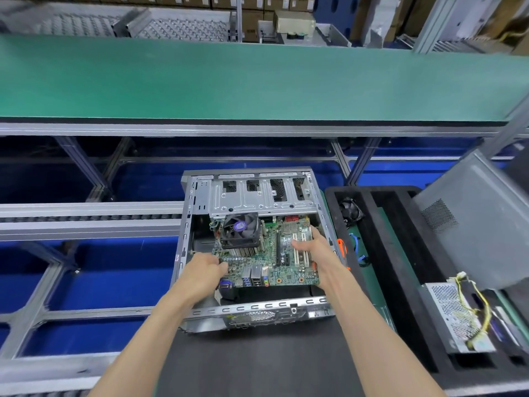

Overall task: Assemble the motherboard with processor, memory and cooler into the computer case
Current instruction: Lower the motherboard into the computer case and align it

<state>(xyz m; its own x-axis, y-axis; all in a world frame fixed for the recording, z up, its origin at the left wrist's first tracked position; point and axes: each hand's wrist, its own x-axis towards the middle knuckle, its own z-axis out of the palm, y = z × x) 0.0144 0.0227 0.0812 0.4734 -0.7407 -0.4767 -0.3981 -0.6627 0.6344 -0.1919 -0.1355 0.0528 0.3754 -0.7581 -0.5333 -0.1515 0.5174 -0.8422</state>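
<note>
- Board (282, 263) held over the open case (187, 224), inside its walls, near edge apparently raised, far edge down toward the drive cage (257, 196); seated or not, cannot tell.
- Left hand (204, 270) curled round the board's left near edge, beside the port block (252, 277); gripped there, probably, to keep fingers off the cooler (240, 230).
- Right hand (310, 249) clamped on the right edge, thumb on top by the white slots (300, 255), fingers under and hidden.
- Two-edge hold likely chosen to keep the heavy cooler side level and steer the ports to the near wall's rear cutout.
- Cooler already on the board, at its far left, fan up; processor presumably under it, unseen; memory not clearly told.
- Case lying on its side on the dark mat (257, 362), open face up, for a drop-in from above.
- Tight spots: drive cage just beyond the cooler, left wall close to the left hand, perforated near rail (257, 306) just below the ports.
- Right wall touching or nearly touching the right wrist; little room for fingers once the board drops.
- Open room: dark floor of the case left of the cooler and a strip near the rail.
- Foam tray (400, 253) just right of the case, holding a small fan (350, 210), blue cable (357, 247) and power supply (455, 316); grey side panel (481, 224) leaning above it.
- Orange tool (342, 247) between case and tray, close to the right forearm: possible snag on withdrawal.
- Green belt (257, 81) far behind, well apart.
</note>
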